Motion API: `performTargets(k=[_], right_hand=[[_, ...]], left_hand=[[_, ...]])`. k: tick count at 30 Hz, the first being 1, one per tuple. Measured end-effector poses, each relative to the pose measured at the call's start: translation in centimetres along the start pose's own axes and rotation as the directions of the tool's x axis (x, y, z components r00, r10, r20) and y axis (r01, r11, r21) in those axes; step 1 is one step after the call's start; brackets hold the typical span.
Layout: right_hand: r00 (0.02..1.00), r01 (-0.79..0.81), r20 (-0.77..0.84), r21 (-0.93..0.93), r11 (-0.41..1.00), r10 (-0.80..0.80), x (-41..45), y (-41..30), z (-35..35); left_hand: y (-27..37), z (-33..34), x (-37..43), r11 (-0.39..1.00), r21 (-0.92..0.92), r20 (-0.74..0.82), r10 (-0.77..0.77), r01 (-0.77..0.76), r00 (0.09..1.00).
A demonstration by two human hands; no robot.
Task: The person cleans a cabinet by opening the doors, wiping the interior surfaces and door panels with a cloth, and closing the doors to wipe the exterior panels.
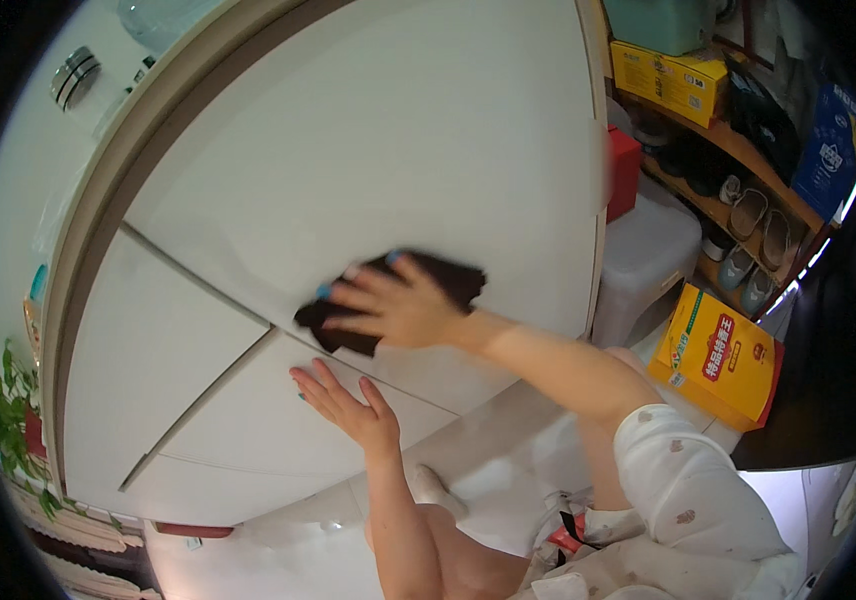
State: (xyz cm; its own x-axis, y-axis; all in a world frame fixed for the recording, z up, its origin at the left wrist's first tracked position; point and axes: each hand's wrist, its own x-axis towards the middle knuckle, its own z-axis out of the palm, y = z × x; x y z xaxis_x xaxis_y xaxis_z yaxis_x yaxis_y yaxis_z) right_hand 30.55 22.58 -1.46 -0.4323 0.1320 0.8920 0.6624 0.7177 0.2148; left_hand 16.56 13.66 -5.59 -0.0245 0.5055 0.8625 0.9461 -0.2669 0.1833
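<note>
Under my right hand (405, 307), a dark cloth (458, 281) lies pressed to a large white door panel (413, 127). The fingers are spread over the cloth and look blurred. Some fingertips carry blue nail colour. Below it, my left hand (349, 405) is held with its fingers apart and nothing in it, in front of a lower white panel (300, 397). Whether that palm touches the panel I cannot tell. Dark gaps divide the white front into several panels. Part of the cloth is hidden by my right hand.
At the right are a grey plastic stool (645, 247), a red box (623, 172), a yellow carton (720, 360) bearing writing and a wooden shoe rack (754, 161). A dark surface (818, 405) borders the right. A potted plant (11, 420) and a jar (75, 77) appear leftward.
</note>
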Motion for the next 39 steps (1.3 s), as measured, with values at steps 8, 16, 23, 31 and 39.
performTargets(k=[8, 16, 23, 31, 39], right_hand=[[0.685, -0.697, -0.417, -0.137, 0.704, 0.597, -12.4, 13.9, -5.4], [0.555, -0.816, 0.141, -0.098, 0.569, 0.82, -16.8, 7.5, -0.9], [0.935, -0.302, 0.185, -0.025, 0.953, 0.301, -13.3, 3.7, -2.7], [0.858, -0.51, -0.041, -0.199, 0.837, 0.513, -14.7, 12.5, -7.6], [0.793, -0.584, -0.171, 0.063, 0.809, 0.585, -15.4, 12.6, -6.0]], left_hand=[[1.7, -0.1, 0.4, 0.994, -0.054, 0.028, -0.092, 0.094, 0.995], [1.3, 0.8, 0.2, 0.995, -0.015, 0.008, -0.097, 0.097, 0.995], [1.4, 0.5, 0.2, 0.996, 0.037, 0.018, -0.08, 0.079, 0.997], [3.4, 2.0, 0.0, 0.996, -0.006, 0.037, -0.091, 0.091, 0.995], [8.9, 4.9, -0.2, 0.847, 0.005, 0.381, 0.49, -0.532, 0.784]])
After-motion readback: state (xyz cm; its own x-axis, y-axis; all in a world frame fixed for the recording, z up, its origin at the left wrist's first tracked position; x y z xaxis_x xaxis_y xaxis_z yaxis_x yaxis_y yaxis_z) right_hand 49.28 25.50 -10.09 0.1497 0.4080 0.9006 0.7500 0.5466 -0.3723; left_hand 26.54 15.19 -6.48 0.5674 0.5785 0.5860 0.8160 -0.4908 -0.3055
